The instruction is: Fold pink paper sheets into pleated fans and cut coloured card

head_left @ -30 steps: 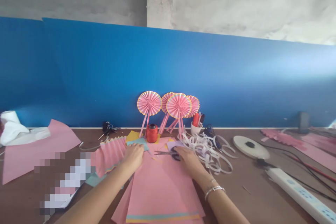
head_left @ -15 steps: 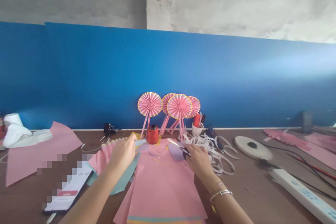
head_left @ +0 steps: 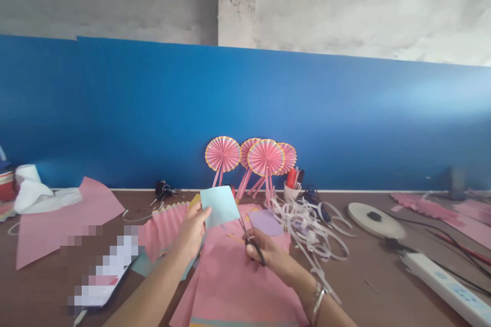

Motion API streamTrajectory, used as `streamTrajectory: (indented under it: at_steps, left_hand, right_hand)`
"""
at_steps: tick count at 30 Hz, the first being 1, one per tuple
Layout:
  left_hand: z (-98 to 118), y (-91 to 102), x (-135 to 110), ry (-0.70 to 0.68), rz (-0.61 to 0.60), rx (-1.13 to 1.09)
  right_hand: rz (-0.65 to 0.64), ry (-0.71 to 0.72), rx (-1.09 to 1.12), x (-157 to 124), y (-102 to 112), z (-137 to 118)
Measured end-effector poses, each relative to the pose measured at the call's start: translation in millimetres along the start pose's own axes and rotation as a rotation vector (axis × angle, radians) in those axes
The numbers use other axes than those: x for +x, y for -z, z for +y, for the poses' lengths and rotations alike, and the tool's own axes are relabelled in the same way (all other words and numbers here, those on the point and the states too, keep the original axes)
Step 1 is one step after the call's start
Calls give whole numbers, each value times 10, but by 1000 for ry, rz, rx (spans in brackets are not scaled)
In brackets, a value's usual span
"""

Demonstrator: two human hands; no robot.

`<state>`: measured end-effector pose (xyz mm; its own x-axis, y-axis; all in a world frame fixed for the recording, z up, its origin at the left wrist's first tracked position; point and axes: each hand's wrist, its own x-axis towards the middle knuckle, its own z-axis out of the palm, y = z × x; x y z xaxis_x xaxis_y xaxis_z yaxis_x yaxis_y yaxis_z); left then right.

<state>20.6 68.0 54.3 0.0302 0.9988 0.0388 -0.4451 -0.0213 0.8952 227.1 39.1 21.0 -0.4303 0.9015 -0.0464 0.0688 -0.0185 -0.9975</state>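
Observation:
Pinched in my left hand (head_left: 195, 229) is a light blue piece of paper (head_left: 220, 206), raised above the table with its face toward me. My right hand (head_left: 265, 254) grips a pair of black-handled scissors (head_left: 255, 249), fingers in the loops. The blades point up and left, close to the paper's lower right corner; whether they touch it I cannot tell. Beneath both hands lie large pink paper sheets (head_left: 238, 286). A purple paper piece (head_left: 267, 221) rests just beyond the scissors. Beside my left wrist stands a pleated pink paper strip (head_left: 166, 227).
Several round pink paper fans (head_left: 266, 157) lean against the blue partition (head_left: 153, 112). Tangled white strips (head_left: 318, 235) lie right of my hands, with a white round lid (head_left: 374, 219) and a power strip (head_left: 448, 286) farther right. A phone (head_left: 105, 276) lies at left.
The light blue paper has been turned to show its full face and now hides most of the red object. My right hand has drawn nearer with the scissors, blades now beside the paper.

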Motion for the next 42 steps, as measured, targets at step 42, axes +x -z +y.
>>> streamTrajectory:
  at_steps: [42]
  left_hand:
    - [-259,69,39,67,38,26]
  right_hand:
    - [127,54,46,79,-85,109]
